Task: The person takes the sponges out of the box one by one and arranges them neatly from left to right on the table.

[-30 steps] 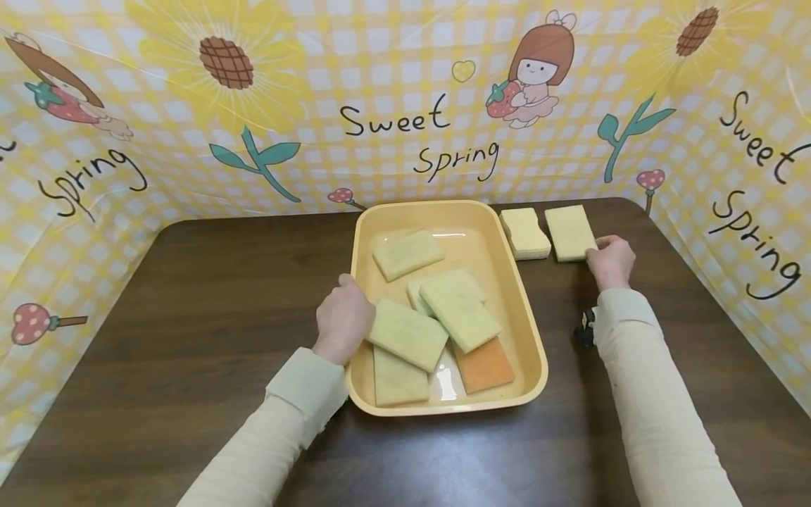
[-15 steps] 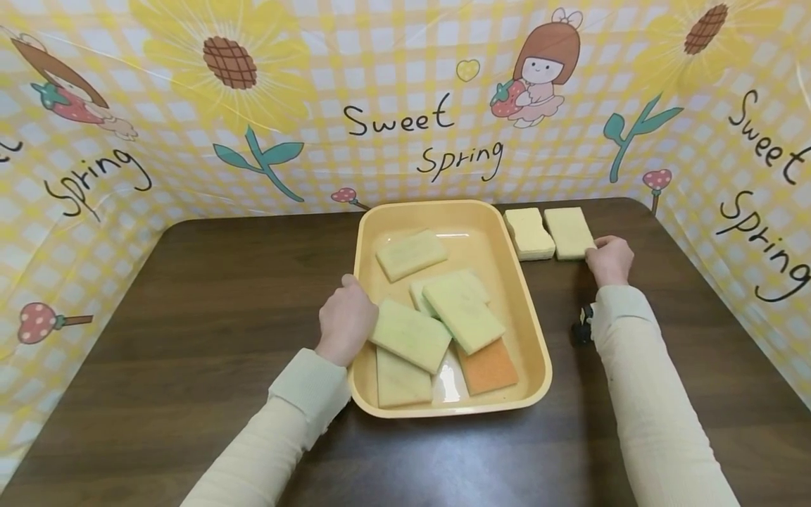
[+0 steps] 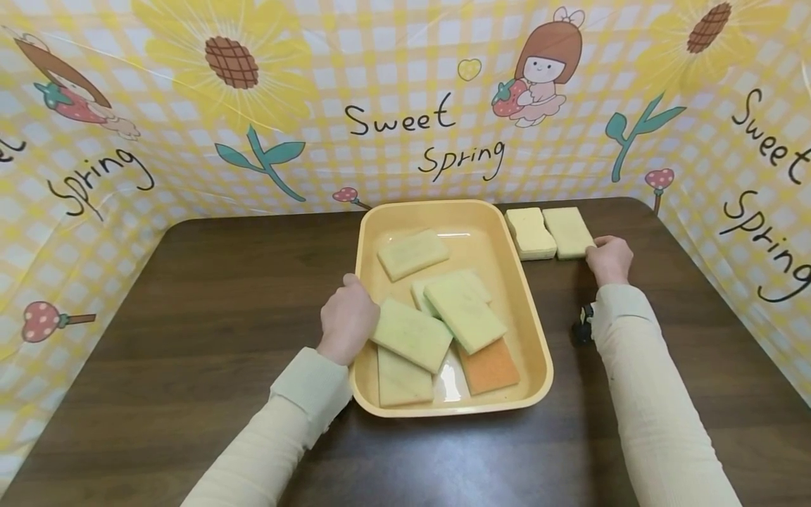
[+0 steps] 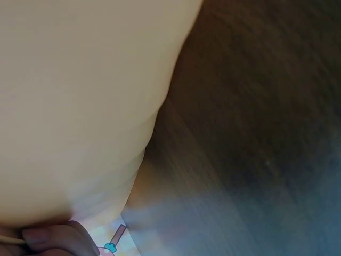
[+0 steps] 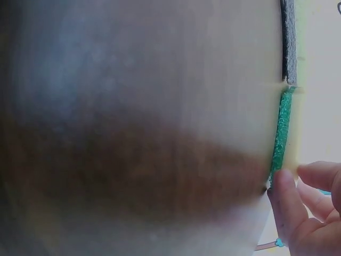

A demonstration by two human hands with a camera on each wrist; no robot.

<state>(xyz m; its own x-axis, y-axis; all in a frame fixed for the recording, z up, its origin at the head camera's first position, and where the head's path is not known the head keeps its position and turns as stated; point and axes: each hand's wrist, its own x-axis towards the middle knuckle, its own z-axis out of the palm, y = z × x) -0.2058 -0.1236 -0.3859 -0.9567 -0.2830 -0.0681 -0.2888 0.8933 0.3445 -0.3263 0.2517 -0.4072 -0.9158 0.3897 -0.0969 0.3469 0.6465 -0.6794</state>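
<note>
At the upper right of the frame, a pale sponge (image 3: 569, 231) is pinched at its lower right corner by the thumb and fingers of the right hand (image 3: 610, 260), while at centre the left side of a yellow tray (image 3: 450, 412) is gripped by the left hand (image 3: 348, 318), its fingers curled at the rim. A slip is judged the chief risk: with one corner alone held, the sponge could be twisted or dropped if raised, since most of its weight would be left unsupported. A second sponge (image 3: 531, 234), set just beside it to the left, could be shoved into the tray's wall if the first were pushed that way. By a hard pull on one side, the tray could be skewed, and the loosely heaped slabs (image 3: 465, 320) inside sent sliding.

The sponge is laid pale face up, a green layer being shown along its underside in the right wrist view. Its long axis is directed from the top of the frame toward the bottom, slanted a little rightward at the lower end, roughly parallel with the tray's right wall. Whether the table (image 3: 253, 282) is touched along the whole underside cannot be told
</note>
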